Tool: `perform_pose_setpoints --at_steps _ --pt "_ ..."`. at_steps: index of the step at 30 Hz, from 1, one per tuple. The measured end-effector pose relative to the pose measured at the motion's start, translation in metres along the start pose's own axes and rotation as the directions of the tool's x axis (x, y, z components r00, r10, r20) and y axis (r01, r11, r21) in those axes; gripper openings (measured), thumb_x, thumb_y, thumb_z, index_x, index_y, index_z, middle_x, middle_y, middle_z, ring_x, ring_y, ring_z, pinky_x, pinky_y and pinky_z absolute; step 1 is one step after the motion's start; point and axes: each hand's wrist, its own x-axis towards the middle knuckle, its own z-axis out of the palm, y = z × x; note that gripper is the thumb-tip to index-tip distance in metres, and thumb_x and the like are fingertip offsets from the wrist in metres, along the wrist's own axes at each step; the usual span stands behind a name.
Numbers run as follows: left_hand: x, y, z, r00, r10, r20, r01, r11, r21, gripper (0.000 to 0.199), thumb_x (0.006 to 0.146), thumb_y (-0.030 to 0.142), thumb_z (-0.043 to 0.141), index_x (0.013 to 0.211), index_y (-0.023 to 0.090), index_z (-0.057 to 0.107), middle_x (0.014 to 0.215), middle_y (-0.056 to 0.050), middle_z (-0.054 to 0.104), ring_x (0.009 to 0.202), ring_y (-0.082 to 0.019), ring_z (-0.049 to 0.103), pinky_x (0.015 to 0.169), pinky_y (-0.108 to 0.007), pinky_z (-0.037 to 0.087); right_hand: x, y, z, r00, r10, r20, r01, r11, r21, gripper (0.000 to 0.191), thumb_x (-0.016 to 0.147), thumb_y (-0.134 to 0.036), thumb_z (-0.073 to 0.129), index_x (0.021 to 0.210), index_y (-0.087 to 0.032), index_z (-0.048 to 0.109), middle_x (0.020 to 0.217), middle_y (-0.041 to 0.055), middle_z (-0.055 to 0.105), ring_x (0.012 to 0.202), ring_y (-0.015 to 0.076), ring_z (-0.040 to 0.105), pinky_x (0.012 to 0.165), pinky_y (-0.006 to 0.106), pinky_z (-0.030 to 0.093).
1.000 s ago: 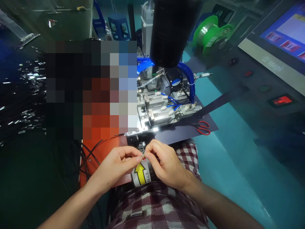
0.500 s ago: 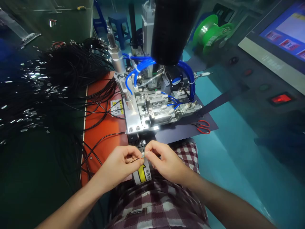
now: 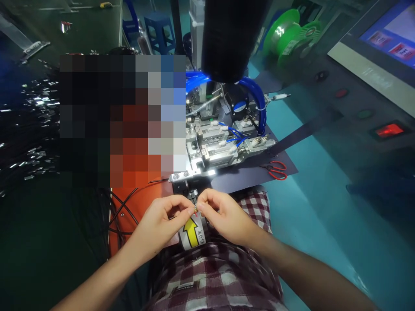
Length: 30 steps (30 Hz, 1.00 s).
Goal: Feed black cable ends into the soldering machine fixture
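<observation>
My left hand (image 3: 171, 214) is closed in a pinch, thumb against fingertips, on some thin wires (image 3: 196, 212). Opposite it, my right hand (image 3: 222, 214) pinches the same fine strands, and the two sets of fingertips almost meet. A short red strand pokes out below them; the other colours are too small to make out. Just beyond my fingertips is the near end of a metal machine (image 3: 214, 160) with cylinders and blue air tubes. A white label (image 3: 192, 233) with a yellow arrow lies beneath my hands.
Red-handled scissors (image 3: 277, 169) lie on the dark plate to the right. Black cables (image 3: 125, 207) cross the orange surface (image 3: 142, 183) at left; a blurred block hides much there. A black cylinder (image 3: 231, 39) hangs overhead. A screen panel (image 3: 372, 77) and a green spool (image 3: 283, 36) stand right.
My left fingertips have moved slightly right and up, closer to the right ones. A red strand now shows under them. The view has shifted a little, and a pixelated block covers the left part.
</observation>
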Motion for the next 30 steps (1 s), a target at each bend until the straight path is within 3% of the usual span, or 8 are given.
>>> perform_pose_setpoints --at_steps 8,11,14,17,20,24,30 --pt "0.002 -0.003 0.001 0.998 -0.046 -0.032 0.045 0.998 -0.034 0.022 0.082 0.033 0.056 0.078 0.013 0.064 0.071 -0.003 0.061 0.066 -0.014 0.053 0.059 -0.022 0.042 0.003 0.002 0.002 1.000 -0.010 -0.010 0.010 1.000 -0.010 0.016 0.087 -0.024 0.047 0.073 -0.018 0.050 0.064 -0.0035 0.048 0.058 0.0101 0.041 0.053 0.022 0.034" --pt "-0.001 -0.010 -0.002 0.991 0.068 -0.116 -0.054 0.991 0.122 0.018 0.084 0.031 0.055 0.088 0.016 0.063 0.075 -0.002 0.061 0.069 -0.016 0.056 0.061 -0.024 0.043 0.007 0.006 -0.002 0.999 -0.006 -0.053 0.005 1.000 -0.009 0.016 0.087 -0.026 0.048 0.073 -0.018 0.050 0.061 -0.0044 0.046 0.055 0.0099 0.041 0.051 0.022 0.033" --pt "0.000 -0.018 -0.006 0.943 0.268 -0.199 -0.181 0.911 0.371 0.013 0.086 0.026 0.053 0.090 0.019 0.063 0.080 -0.002 0.059 0.074 -0.016 0.056 0.065 -0.025 0.044 0.013 0.010 -0.010 0.996 0.015 -0.088 -0.016 1.000 -0.016 0.017 0.087 -0.027 0.048 0.072 -0.018 0.049 0.057 -0.0055 0.043 0.050 0.0094 0.038 0.047 0.022 0.031" --pt "0.003 -0.025 -0.010 0.893 0.424 -0.152 -0.297 0.808 0.508 0.018 0.089 0.021 0.047 0.091 0.018 0.064 0.083 -0.004 0.060 0.079 -0.015 0.057 0.071 -0.025 0.045 0.020 0.016 -0.013 0.996 0.018 -0.085 -0.019 1.000 -0.011 0.019 0.086 -0.028 0.048 0.070 -0.018 0.048 0.056 -0.0055 0.042 0.049 0.0093 0.037 0.047 0.023 0.030" --pt "0.007 -0.030 -0.013 0.858 0.507 -0.084 -0.379 0.734 0.564 0.024 0.091 0.015 0.042 0.100 0.017 0.064 0.089 -0.005 0.061 0.081 -0.014 0.059 0.073 -0.023 0.047 0.026 0.022 -0.010 0.997 0.024 -0.076 -0.023 1.000 0.021 0.020 0.087 -0.030 0.048 0.070 -0.018 0.047 0.056 -0.0052 0.042 0.048 0.0093 0.038 0.046 0.023 0.031" --pt "0.009 -0.037 -0.017 0.850 0.526 -0.011 -0.408 0.672 0.618 0.032 0.091 0.013 0.039 0.114 0.020 0.060 0.093 -0.005 0.059 0.083 -0.014 0.059 0.071 -0.022 0.048 0.030 0.027 -0.007 0.997 0.035 -0.069 -0.032 0.998 0.050 0.019 0.087 -0.031 0.048 0.072 -0.018 0.049 0.056 -0.0053 0.044 0.048 0.0095 0.040 0.047 0.023 0.033" --pt "0.009 -0.042 -0.019 0.851 0.524 0.027 -0.386 0.590 0.709 0.037 0.091 0.014 0.036 0.117 0.020 0.060 0.085 -0.006 0.054 0.073 -0.016 0.058 0.062 -0.025 0.048 0.031 0.029 -0.006 0.997 0.037 -0.066 -0.035 0.999 0.023 0.019 0.087 -0.032 0.048 0.074 -0.018 0.050 0.056 -0.0053 0.045 0.049 0.0099 0.041 0.048 0.023 0.034"
